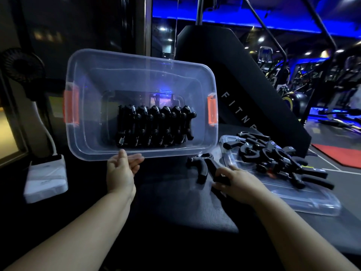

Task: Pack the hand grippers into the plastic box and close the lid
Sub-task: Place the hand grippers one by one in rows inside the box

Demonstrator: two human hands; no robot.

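Black hand gripper [203, 167] on bench [175, 208], one handle pinched by right hand [238, 184] fingers, long axis running up-left from them | left hand [121, 169] fingers pinch near rim of tilted plastic box [136, 79], mouth up-left of right fingers | beyond: packed row [156, 128] inside box; pile [273, 157] on lid [304, 202], right of fingers
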